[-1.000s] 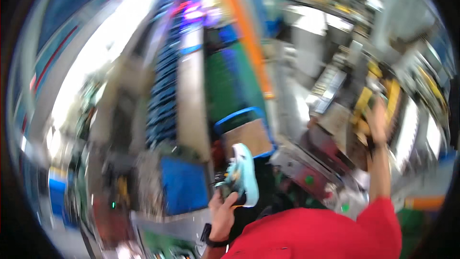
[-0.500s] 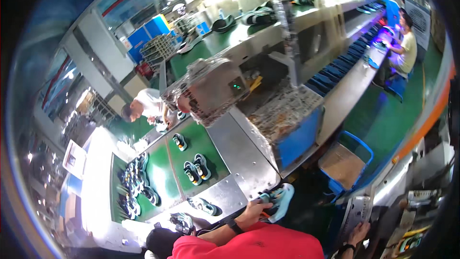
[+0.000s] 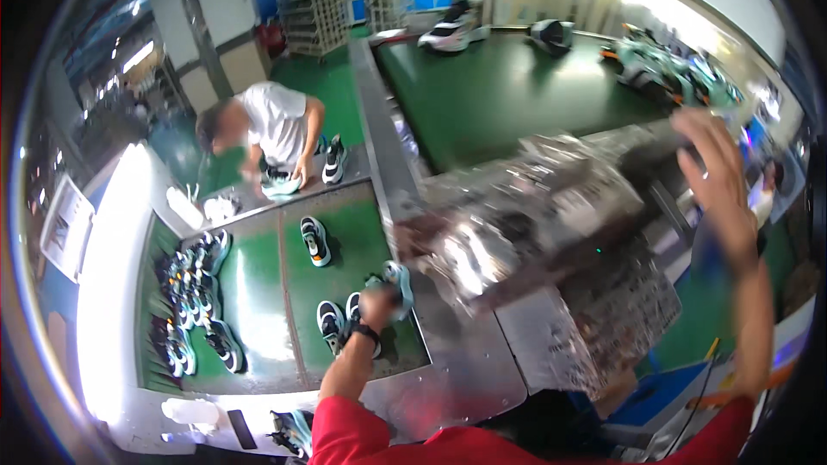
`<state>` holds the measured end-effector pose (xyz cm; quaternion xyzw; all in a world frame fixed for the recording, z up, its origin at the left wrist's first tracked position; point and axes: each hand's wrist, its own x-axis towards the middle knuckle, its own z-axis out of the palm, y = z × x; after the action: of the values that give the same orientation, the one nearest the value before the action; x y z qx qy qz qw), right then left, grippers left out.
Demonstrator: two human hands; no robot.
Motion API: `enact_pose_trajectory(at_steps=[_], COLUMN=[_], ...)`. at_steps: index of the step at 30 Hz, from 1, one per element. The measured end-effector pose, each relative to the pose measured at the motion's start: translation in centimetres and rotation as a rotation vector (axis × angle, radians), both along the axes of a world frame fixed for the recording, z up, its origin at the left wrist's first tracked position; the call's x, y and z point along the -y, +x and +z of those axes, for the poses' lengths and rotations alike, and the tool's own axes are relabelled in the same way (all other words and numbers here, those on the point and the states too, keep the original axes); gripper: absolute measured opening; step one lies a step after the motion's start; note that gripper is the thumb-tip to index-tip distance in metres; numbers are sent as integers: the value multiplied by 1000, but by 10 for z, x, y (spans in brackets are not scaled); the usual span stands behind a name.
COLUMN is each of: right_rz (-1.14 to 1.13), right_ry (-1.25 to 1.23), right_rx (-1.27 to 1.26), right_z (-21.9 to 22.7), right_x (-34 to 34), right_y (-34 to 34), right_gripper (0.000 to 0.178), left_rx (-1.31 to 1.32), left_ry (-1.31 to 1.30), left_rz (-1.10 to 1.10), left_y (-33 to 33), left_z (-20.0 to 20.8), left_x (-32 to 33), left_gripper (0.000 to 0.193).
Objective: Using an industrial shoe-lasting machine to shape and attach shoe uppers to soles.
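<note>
My left hand [image 3: 376, 306] is closed on a sneaker [image 3: 399, 282] with a pale blue sole, low over the green conveyor belt [image 3: 258, 293]. Just left of it stand dark sneakers with pale soles [image 3: 330, 325], partly covered by my hand and wrist. Farther back on the belt is a single sneaker [image 3: 315, 241]. Raised at the right, my right hand [image 3: 719, 168] is empty, its fingers stretched apart and somewhat blurred. It is nearest the plastic-wrapped machine housing [image 3: 525, 215].
Across the belt a person in white [image 3: 274, 120] handles a sneaker [image 3: 281, 184]. Several sneakers [image 3: 194, 284] crowd the belt's left side. A bright lamp panel [image 3: 116, 293] borders it. Near me lie a white bottle [image 3: 191, 413], a dark flat object [image 3: 242, 429] and another sneaker [image 3: 293, 432].
The view has swung right to left toward the belt. My left hand has carried the sneaker from beside the metal table to over the belt. My right hand has risen from low at the right.
</note>
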<state>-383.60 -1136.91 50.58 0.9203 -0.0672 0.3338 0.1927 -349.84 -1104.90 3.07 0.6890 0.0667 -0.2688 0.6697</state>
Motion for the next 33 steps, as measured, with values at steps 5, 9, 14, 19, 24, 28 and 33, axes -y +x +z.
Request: enact_pose_trajectory(at_steps=[5,9,14,19,24,28,33], right_rz=[-60,21,127,99,-82,-153,-284], right_ry=[-372,-509,-491,-450,-336,-181,156], right_rx=[-360,-395,-432,-340,-233,21,145], right_z=[42,17,5,-1,11,52,56], right_x=[96,127,190,186,127,55,-57], right_y=[232,369,428,404,274,130,-48], right_gripper=[88,95,71,53,59,46,42], left_rx=[364,642,751,732,761,397,-365], left_ry=[433,723,894,746,265,-140,-590], left_rz=[59,-46,25,-44,-181,-1063,-1241], left_y=[182,245,226,219,83,-68,-249], left_z=[-87,-118,-110,-104,-110,-33,140], left_x=[60,77,90,56,40,15,46], left_gripper=[49,65,78,72,72,34,56])
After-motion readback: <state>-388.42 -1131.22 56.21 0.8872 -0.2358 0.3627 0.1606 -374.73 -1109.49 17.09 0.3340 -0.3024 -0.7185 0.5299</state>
